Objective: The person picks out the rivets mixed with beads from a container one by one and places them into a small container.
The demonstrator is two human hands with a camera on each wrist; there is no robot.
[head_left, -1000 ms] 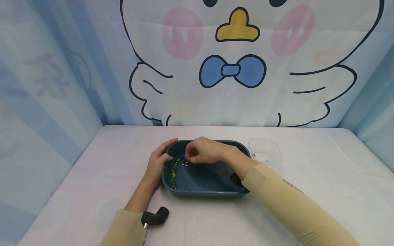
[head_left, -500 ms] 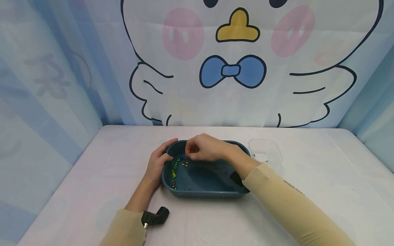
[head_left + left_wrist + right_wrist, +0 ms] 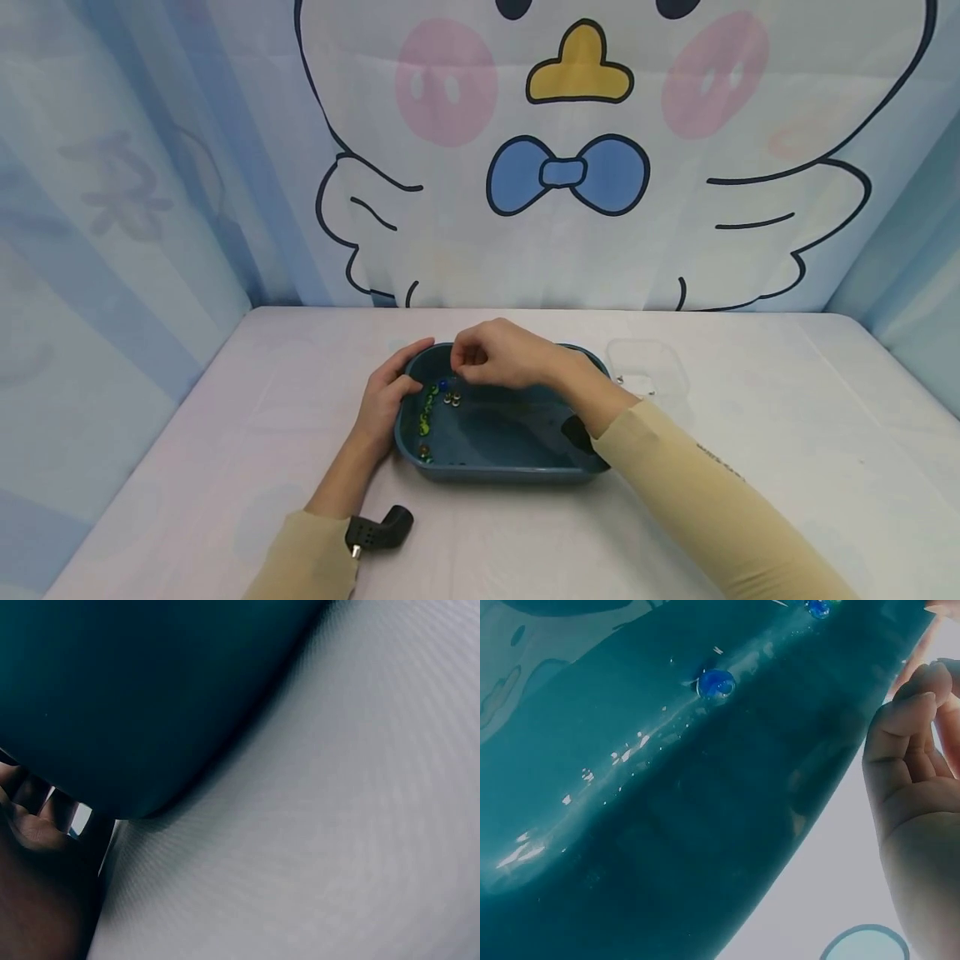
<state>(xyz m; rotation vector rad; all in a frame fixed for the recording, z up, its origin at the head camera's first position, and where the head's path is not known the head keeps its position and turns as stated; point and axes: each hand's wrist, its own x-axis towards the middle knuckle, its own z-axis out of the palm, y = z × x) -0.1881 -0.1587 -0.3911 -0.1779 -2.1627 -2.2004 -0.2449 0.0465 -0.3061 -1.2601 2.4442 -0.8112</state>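
Note:
A dark teal oblong basin [image 3: 510, 446] stands on the table. My left hand [image 3: 384, 404] grips its left end, thumb over the rim and fingers along the outer wall. Inside, a row of green marbles [image 3: 425, 421] runs down the left side, with a blue marble [image 3: 443, 385] near its top. Several small shiny metallic balls [image 3: 452, 400] sit close together beside them. Over the basin's far rim hovers my right hand [image 3: 504, 354], fingers curled and thumb near the forefinger; I cannot tell whether something small is between them. The right wrist view shows another look at a blue marble [image 3: 716, 684].
At the basin's right end a clear plastic box [image 3: 667, 362] holds a few small silvery pieces [image 3: 651, 392]. A brownish marble [image 3: 423, 450] lies in the basin's near left corner. A cartoon-printed curtain [image 3: 562, 250] hangs behind the white table [image 3: 787, 433].
My right hand has risen from beside the metallic balls toward the far rim, uncovering more of the basin floor. The left hand and the basin have kept their place.

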